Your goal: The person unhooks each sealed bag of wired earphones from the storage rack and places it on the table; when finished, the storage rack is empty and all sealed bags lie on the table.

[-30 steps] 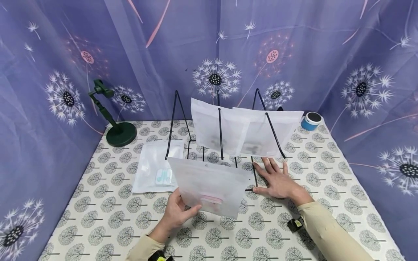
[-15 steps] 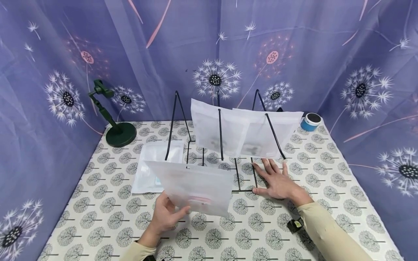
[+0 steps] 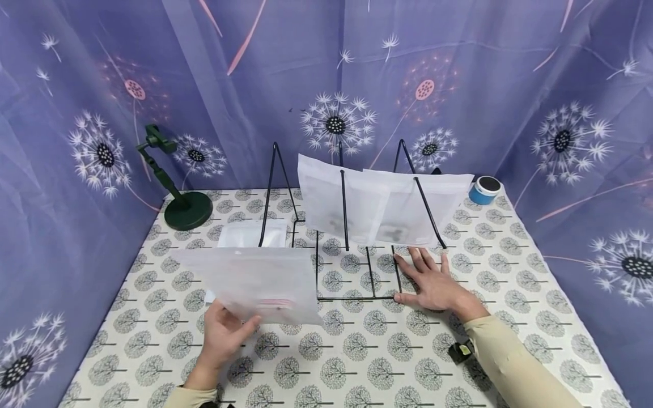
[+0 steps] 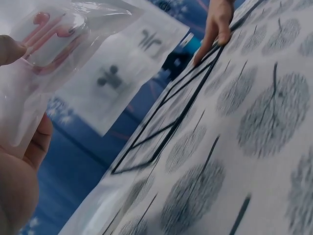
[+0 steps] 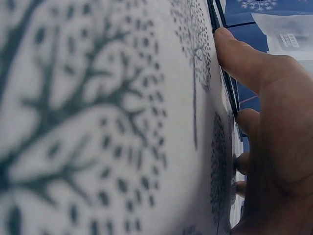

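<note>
My left hand (image 3: 220,340) pinches the lower left edge of a white zip bag (image 3: 255,277), thumb in front. Through the bag's clear side in the left wrist view, pink earphones (image 4: 49,32) in a case show. My right hand (image 3: 433,286) rests with spread fingers on the right end of a black wire rack (image 3: 347,298), its thumb at the front corner. Two white zip bags hang in the rack's middle and right wires: one bag (image 3: 321,195) left of the other bag (image 3: 439,209). Another white bag (image 3: 252,232) lies flat on the table, partly hidden behind the held bag.
A dark green stand (image 3: 189,211) stands at the back left. At the back right sits a blue and white round container (image 3: 484,190) with a dark top. A tree-patterned cloth (image 3: 357,368) covers the table, with purple curtains (image 3: 245,102) around it.
My left hand has carried the held bag leftward, away from the rack's middle and across the bag lying on the table. My right hand has stayed in place on the rack.
</note>
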Motion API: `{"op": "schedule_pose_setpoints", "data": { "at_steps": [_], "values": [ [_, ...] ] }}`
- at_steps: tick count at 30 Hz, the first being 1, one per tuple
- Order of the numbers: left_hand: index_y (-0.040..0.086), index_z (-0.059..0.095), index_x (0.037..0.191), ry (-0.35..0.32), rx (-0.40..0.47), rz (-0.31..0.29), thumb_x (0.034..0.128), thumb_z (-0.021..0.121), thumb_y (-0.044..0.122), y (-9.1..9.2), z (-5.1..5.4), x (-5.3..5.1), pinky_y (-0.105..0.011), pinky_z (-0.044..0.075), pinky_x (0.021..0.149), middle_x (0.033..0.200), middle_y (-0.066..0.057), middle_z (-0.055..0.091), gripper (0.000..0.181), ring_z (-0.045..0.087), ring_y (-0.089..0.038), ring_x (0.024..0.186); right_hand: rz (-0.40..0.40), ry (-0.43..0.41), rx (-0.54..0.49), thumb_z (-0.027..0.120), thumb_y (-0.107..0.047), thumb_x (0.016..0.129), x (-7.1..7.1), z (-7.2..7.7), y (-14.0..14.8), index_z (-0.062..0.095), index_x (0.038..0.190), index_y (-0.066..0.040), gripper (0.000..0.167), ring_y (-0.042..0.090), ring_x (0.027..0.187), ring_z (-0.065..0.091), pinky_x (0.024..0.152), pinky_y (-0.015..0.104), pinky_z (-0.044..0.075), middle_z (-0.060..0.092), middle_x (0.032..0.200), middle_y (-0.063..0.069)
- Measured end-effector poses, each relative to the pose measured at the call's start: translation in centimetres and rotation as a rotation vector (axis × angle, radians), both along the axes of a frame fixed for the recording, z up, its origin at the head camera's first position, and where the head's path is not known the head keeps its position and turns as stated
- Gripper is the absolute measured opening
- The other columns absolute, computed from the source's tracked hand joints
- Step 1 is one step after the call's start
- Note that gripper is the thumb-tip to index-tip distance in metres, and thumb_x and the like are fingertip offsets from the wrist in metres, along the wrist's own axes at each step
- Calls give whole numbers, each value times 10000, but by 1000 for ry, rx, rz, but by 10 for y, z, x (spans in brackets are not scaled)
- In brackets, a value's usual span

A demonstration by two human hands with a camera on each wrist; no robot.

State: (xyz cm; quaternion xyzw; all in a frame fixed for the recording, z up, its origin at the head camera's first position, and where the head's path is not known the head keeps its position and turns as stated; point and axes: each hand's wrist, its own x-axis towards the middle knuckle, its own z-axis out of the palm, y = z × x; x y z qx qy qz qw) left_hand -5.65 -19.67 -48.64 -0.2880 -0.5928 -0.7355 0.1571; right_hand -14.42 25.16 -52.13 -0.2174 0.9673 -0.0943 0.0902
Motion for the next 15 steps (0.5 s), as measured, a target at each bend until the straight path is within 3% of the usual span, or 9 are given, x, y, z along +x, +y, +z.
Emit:
{"op": "schedule_pose_setpoints", "data": {
  "at_steps": [8, 15],
  "values": [
    [-195, 477, 1200, -5, 41, 107, 614, 503, -372, -37, 1, 1, -294, 565, 894, 1192, -126, 646, 614, 671, -203, 1049, -4, -12, -2, 502, -761, 827, 0, 0, 0, 191, 1569, -244, 957, 476, 1470, 49, 1078, 779, -49, 48, 1625, 203],
    [-201, 468, 1184, -33, 162, 109, 618, 427, -398, -58, -1, -1, -308, 564, 898, 1166, -158, 644, 600, 669, -231, 1044, -1, -1, -5, 513, -761, 821, 0, 0, 0, 198, 1568, -241, 964, 481, 1468, 62, 1073, 787, -31, 53, 1624, 208]
  ]
}}
